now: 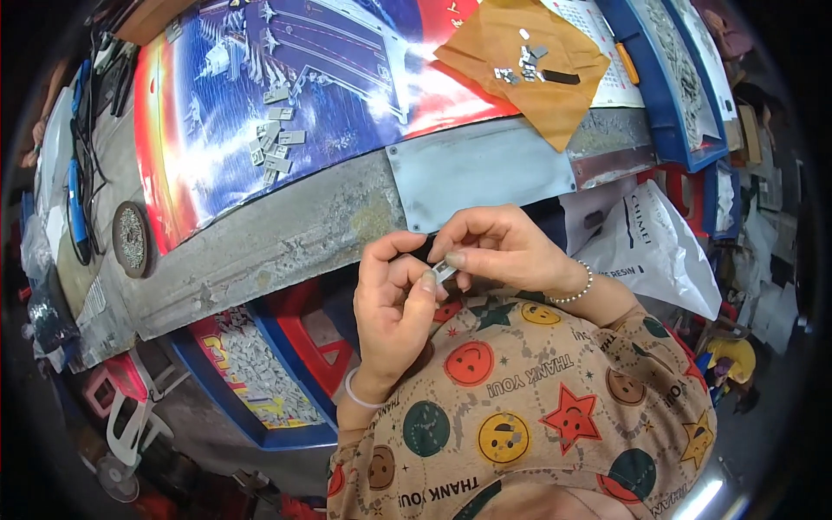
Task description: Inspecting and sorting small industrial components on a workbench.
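Note:
My left hand [392, 308] and my right hand [511, 251] meet in front of my body, just off the near edge of the workbench [260, 264]. Between their fingertips is a small light-grey plastic piece [444, 272], pinched from both sides. Fingers cover much of it, so its details cannot be made out. Farther away on the bench, several similar flat grey pieces [276, 143] lie in a loose heap on a glossy poster [321, 130]. A pale metal plate [481, 186] is at the bench edge just beyond my hands.
Small parts sit on an amber sheet [568, 108], near an orange-handled tool [627, 64]. Blue bins [704, 152] stand right; another blue bin [290, 438] full of pale pieces is below the bench. A round dish [120, 243] of tiny parts and a blue tool [78, 217] are left.

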A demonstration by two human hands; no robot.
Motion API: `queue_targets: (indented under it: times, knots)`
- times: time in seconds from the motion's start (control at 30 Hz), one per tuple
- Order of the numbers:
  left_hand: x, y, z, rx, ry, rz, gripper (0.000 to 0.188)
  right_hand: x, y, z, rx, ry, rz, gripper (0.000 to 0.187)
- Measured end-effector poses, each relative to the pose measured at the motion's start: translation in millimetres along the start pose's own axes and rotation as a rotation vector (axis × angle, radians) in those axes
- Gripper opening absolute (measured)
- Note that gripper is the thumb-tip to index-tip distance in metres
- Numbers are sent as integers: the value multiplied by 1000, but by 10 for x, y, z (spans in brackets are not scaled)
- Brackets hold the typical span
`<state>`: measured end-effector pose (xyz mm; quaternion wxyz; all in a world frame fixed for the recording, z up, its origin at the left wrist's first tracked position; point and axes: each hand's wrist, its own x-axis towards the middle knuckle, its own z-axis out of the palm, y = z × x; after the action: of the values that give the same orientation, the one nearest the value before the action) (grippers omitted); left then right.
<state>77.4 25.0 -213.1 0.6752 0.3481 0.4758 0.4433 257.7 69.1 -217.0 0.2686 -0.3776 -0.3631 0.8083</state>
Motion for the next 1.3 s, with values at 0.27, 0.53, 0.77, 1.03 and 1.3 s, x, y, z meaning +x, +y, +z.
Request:
queue_targets:
  times: [0.27, 0.53, 0.77, 1.03, 1.3]
  knots:
    - [175, -41, 3, 162, 45, 107, 34, 108, -159, -70, -338, 14, -127, 12]
    - [259, -80, -38, 297, -18, 162, 36, 157, -271, -185, -766, -76, -286, 12]
    - [248, -8, -52, 267, 0, 113, 33, 250, -171, -229, 16, -58, 73, 9]
    - [314, 22, -28, 129, 83, 148, 34, 289, -229, -143, 134, -6, 100, 13]
    - [361, -67, -44, 305, 78, 313, 34, 291, -177, -63, -62, 86, -23, 12]
